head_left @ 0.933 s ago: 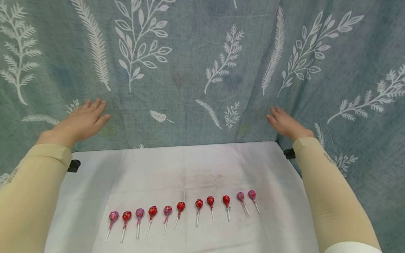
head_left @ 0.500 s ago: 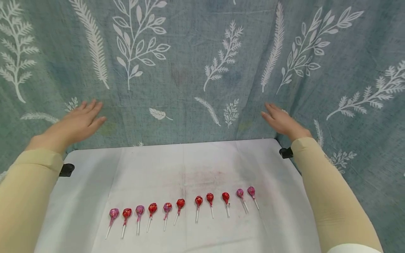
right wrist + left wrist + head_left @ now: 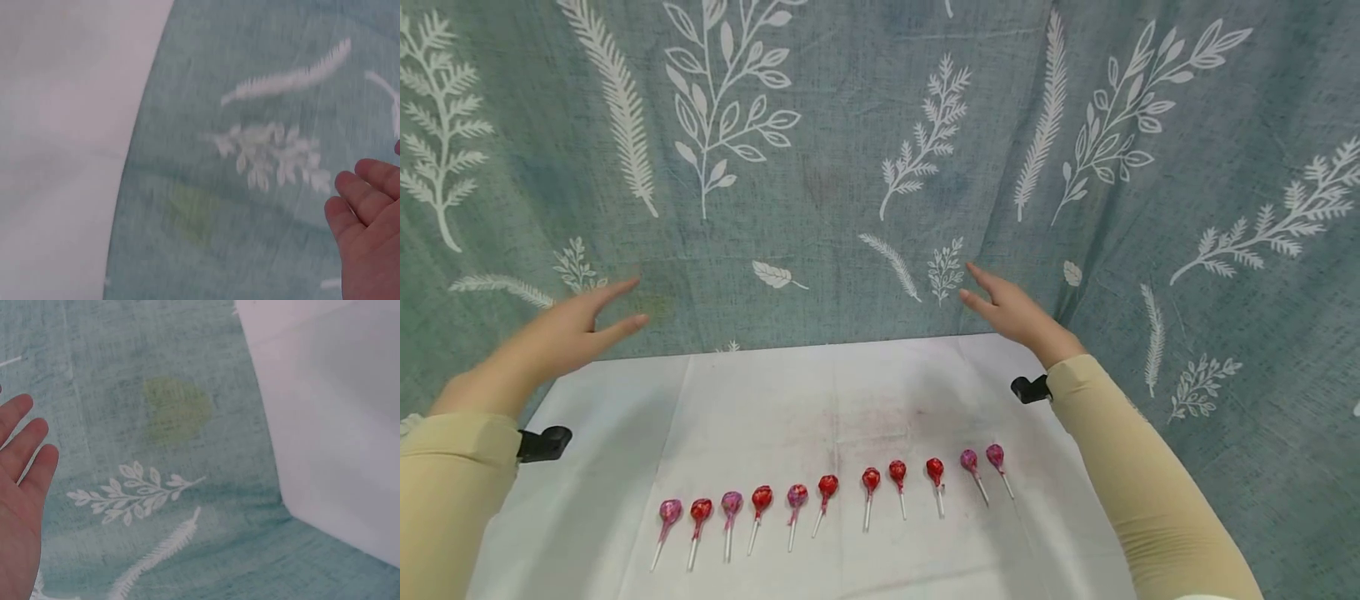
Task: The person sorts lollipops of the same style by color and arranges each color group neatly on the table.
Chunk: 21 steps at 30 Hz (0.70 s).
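In the head view my left hand [image 3: 568, 329] is raised over the table's far left corner, fingers straight and thumb apart, holding nothing. My right hand [image 3: 1017, 312] hovers over the far right part of the table, also with straight fingers and nothing in it. Several wrapped lollipops lie in a row nearer to me, away from both hands. Their wrappers are red or purple-pink, such as a purple lollipop [image 3: 670, 512] at the left end, a red lollipop [image 3: 935, 469] right of the middle and another purple lollipop [image 3: 996, 455] at the right end. Their white sticks point toward me.
A white cloth covers the table [image 3: 760, 417], with faint reddish stains behind the lollipops. Beyond its far edge hangs a blue-green curtain [image 3: 835, 167] with white leaf prints, which continues along the right side. A black wrist mount [image 3: 545, 443] sits on the left forearm.
My right hand has moved left and inward over the table. The left hand has turned and dropped slightly, its thumb now spread below the fingers. The lollipops lie where they were.
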Tool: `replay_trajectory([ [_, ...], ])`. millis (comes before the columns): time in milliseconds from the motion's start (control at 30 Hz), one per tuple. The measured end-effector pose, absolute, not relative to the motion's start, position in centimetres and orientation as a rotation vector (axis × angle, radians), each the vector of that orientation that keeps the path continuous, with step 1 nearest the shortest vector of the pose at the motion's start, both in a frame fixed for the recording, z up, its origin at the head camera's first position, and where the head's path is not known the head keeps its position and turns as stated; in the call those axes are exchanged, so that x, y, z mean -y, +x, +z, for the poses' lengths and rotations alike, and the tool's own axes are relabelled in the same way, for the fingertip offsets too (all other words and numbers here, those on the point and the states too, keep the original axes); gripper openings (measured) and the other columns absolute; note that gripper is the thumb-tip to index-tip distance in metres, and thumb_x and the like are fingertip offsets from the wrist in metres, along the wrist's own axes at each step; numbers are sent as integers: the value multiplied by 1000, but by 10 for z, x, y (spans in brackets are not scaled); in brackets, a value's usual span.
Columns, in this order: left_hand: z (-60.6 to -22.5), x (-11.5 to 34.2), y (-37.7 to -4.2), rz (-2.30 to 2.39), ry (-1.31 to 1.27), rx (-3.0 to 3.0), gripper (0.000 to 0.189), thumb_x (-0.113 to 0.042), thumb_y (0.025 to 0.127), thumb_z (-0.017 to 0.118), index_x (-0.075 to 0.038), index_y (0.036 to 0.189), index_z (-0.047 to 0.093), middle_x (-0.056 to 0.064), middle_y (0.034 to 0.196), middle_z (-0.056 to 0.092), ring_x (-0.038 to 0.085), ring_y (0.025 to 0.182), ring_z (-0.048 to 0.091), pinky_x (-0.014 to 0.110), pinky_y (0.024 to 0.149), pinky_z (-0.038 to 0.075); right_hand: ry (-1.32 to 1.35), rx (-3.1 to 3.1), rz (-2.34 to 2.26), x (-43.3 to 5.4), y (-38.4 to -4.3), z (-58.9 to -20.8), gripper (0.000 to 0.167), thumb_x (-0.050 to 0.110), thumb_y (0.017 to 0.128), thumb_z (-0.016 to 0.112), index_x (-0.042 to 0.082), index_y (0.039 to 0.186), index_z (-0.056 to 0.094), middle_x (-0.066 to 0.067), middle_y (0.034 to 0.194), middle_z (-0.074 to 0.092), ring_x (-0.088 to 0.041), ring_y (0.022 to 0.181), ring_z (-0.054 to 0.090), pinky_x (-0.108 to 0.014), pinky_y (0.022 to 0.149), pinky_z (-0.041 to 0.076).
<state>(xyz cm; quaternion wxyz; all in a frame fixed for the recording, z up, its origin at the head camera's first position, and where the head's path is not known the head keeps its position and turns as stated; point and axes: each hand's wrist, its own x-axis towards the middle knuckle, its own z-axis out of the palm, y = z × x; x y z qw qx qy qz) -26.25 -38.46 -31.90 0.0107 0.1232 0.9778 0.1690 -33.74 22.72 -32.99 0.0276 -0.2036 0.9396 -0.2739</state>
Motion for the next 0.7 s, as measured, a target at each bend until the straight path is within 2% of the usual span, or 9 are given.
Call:
replay_trajectory([
  [67, -323, 386, -258, 569, 372, -3049, 81, -53, 101, 48, -16, 160, 6, 32, 156, 16, 60, 126, 33, 75, 89, 31, -656, -2891, -856, -219, -334, -335, 75, 63, 99, 38, 30, 160, 8, -2, 164, 15, -28, 148, 18, -56, 114, 22],
  [300, -339, 394, -244, 699, 372, -3048, 77, -48, 101, 51, -24, 161, 8, 28, 158, 18, 63, 124, 35, 74, 85, 35, -769, -2841, -932, -194, -324, -345, 70, 57, 101, 42, 30, 159, 12, 1, 163, 19, -25, 145, 28, -54, 111, 29],
  [433, -350, 397, -234, 811, 347, -3017, 78, -45, 100, 55, -27, 160, 8, 21, 160, 19, 61, 129, 30, 73, 91, 33, -823, -2792, -1023, -183, -319, -352, 68, 53, 102, 45, 32, 159, 14, 5, 162, 21, -21, 143, 31, -51, 110, 33],
  [633, -363, 397, -222, 958, 308, -2974, 76, -44, 99, 59, -24, 160, 18, 16, 158, 29, 51, 134, 33, 63, 98, 35, -862, -2711, -1170, -165, -311, -370, 73, 57, 98, 50, 31, 158, 19, 0, 158, 32, -21, 140, 37, -46, 112, 32],
  [700, -368, 397, -219, 973, 299, -2969, 76, -44, 98, 60, -23, 159, 20, 15, 156, 33, 48, 134, 36, 45, 101, 40, -869, -2680, -1230, -157, -308, -376, 73, 57, 97, 52, 32, 158, 20, -1, 156, 36, -21, 139, 39, -44, 111, 33],
])
